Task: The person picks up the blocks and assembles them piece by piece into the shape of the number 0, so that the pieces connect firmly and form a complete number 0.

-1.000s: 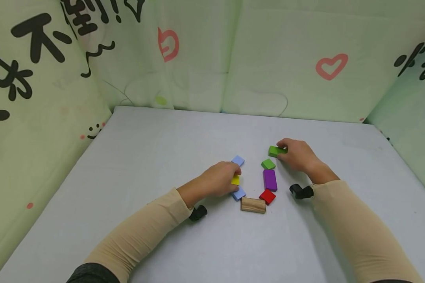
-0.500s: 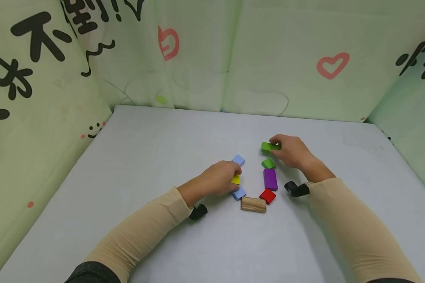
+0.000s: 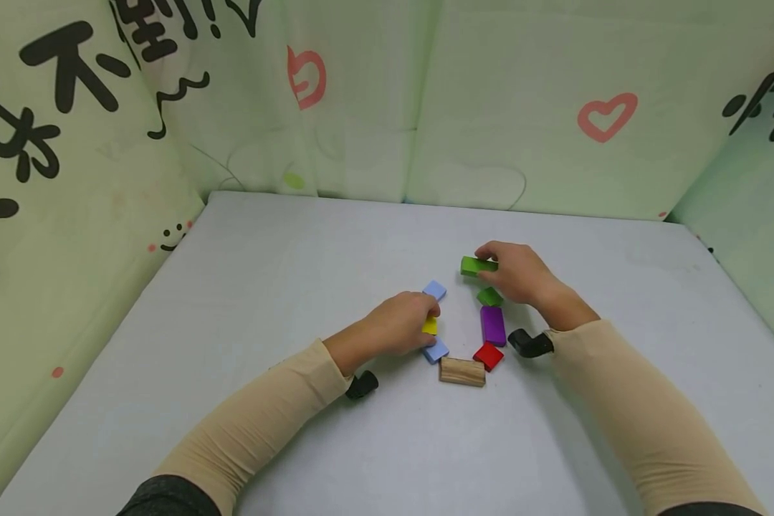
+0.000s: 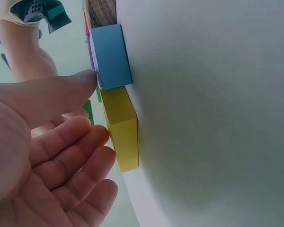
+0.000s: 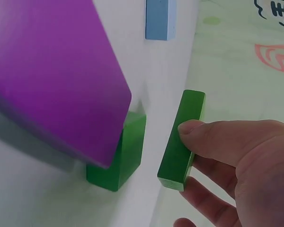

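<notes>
My right hand (image 3: 514, 274) pinches a long green block (image 5: 182, 142) between thumb and fingers, held above the table beyond a smaller green block (image 3: 489, 297). My left hand (image 3: 400, 324) is at the left row of blocks, its fingers loosely bent. In the left wrist view its thumb tip meets the near blue block (image 4: 112, 56), and its fingertips lie against or just beside the yellow block (image 4: 120, 127); contact is hard to tell. A second blue block (image 3: 435, 289) stands past the yellow one. Down the right side run a purple block (image 3: 493, 325) and a red block (image 3: 488, 355).
A wood-grain block (image 3: 462, 372) joins the two rows at the near end. Everything sits on a white table (image 3: 335, 236), walled by pale green printed cloth (image 3: 361, 107) at the back and sides. Dark wrist cameras (image 3: 530, 343) hang under both forearms.
My right hand has carried the long green block leftward and slightly away, from beside the small green block toward the gap between the rows. The left hand stays in place.
</notes>
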### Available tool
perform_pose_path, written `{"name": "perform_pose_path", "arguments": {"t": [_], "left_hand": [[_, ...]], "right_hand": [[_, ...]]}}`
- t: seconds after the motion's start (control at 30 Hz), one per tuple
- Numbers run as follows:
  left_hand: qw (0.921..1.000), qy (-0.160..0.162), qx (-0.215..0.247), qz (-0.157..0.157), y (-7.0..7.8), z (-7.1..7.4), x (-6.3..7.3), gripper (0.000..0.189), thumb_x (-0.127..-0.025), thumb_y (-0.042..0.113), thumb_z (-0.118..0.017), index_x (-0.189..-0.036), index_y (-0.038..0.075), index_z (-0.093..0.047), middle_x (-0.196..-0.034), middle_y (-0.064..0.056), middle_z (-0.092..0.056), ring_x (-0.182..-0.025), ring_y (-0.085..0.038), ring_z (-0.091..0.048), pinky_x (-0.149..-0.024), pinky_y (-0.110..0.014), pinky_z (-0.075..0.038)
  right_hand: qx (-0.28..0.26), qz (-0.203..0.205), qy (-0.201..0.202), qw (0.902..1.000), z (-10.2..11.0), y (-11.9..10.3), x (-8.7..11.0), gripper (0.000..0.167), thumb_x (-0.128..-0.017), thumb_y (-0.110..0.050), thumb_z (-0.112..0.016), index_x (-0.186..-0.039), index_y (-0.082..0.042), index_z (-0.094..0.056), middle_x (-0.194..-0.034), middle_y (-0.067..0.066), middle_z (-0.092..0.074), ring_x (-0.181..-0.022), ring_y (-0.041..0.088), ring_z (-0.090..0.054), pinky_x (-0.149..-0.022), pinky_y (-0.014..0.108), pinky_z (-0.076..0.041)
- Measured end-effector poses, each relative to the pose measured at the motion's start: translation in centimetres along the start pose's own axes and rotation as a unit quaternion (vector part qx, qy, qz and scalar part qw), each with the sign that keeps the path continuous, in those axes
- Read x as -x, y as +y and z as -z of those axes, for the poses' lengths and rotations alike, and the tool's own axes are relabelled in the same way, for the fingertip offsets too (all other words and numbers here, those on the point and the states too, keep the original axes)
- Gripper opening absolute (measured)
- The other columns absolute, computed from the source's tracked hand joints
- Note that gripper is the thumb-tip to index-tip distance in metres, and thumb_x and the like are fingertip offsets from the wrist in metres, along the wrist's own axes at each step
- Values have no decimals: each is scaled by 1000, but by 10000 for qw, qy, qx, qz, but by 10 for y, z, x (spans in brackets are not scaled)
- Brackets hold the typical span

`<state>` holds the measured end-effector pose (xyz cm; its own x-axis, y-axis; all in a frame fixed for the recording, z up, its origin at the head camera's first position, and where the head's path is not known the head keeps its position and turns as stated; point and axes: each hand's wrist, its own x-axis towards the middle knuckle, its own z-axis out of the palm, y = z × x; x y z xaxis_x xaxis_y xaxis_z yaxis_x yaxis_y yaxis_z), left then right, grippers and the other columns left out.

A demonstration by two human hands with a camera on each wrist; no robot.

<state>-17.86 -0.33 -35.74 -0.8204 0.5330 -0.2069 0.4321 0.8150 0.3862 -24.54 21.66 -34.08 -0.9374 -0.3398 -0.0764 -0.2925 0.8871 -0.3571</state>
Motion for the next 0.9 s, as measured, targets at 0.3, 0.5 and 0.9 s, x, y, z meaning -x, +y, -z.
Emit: {"name": "perform_pose_path", "arguments": {"t": [0.3, 0.5, 0.9], "left_hand": [[9999, 76, -28, -104, -1, 0, 0, 42, -91, 26, -76, -127, 8, -63, -115, -1, -64, -101, -14, -55, -94, -26, -47], [10000, 37, -34, -60, -1, 0, 0, 41, -92, 26, -76, -127, 8, -63, -114, -1, -64, -100, -15, -55, -93, -26, -47], [9998, 104, -55, -159, -3, -2, -1, 41, -92, 26, -76, -126, 8, -63, -114, -1, -64, -99, -14, -55, -91, -26, -47]], "right_hand": [[34, 182, 36, 9998, -5, -8, -3, 39, -97, -11, -64, -132, 5, -58, -129, 24, -61, -119, 40, -55, -105, 55, -39], [43, 204, -4, 9998, -9, -12, -5, 38, -96, -10, -64, -131, 4, -59, -128, 23, -62, -119, 39, -55, -105, 55, -40], [113, 257, -142, 9995, -16, -18, -7, 38, -95, -11, -65, -131, 3, -60, -129, 22, -62, -122, 39, -55, -106, 55, -38]]}}
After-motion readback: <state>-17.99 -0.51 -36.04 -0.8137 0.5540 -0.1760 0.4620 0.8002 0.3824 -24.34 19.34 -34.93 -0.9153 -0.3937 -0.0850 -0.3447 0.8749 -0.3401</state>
